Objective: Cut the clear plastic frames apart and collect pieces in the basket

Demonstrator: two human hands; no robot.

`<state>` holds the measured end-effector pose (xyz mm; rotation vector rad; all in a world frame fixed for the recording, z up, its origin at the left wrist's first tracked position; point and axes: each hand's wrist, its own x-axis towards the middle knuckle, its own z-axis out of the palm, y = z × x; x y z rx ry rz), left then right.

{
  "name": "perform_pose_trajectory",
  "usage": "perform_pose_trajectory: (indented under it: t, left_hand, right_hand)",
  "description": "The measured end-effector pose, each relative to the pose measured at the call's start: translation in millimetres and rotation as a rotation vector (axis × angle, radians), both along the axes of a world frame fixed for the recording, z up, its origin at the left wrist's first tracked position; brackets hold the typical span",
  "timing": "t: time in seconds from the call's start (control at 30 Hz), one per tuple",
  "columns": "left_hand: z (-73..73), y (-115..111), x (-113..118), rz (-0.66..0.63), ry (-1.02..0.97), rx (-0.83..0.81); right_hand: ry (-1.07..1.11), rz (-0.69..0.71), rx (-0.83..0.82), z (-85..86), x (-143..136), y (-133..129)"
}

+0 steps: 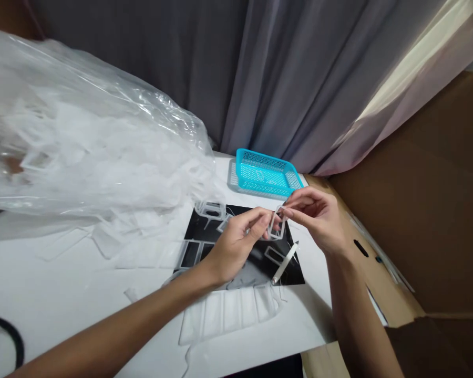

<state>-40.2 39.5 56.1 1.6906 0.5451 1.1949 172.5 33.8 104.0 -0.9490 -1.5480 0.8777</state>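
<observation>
A small translucent rectangular frame (276, 237) is held up between both hands, above a black sheet. My left hand (238, 239) pinches its left side between thumb and fingers. At its upper right, the thumb and fingertips of my right hand (317, 218) are closed on the same frame. Beneath them on the black sheet (256, 265) lie a white pen-like tool (286, 262) with a dark pointed tip and another small clear frame (274, 255). More clear frames (211, 210) lie at the sheet's far left corner.
A big clear plastic bag (102, 152) full of translucent pieces covers the left side. Behind the hands stands a turquoise perforated basket (268, 176). Joined clear frames (228, 312) lie on the white table (150, 325) in front. Cardboard (378, 262) borders the right; grey curtains (205, 68) hang behind.
</observation>
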Motion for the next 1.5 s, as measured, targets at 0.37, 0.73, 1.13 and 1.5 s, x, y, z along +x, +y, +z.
perform_pose_trajectory:
  t: [0.37, 0.73, 1.13, 1.5]
  left_hand:
    - [-4.6, -7, 6, 0.137, -0.076, 0.138]
    - [-11.8, -12, 4, 0.284, -0.015, 0.415]
    - [-11.7, -14, 7, 0.2, -0.066, 0.272]
    - [-11.7, -13, 10, 0.154, -0.138, -0.048]
  right_hand:
    - [-0.093, -0.045, 0.303, -21.8, -2, -4]
    - [-0.113, -0.019, 0.362, -27.1, 2, -9]
    - [-0.135, 0.068, 0.353, -26.8, 0, -10]
    - [-0.176, 0.006, 0.304, -27.3, 1, -9]
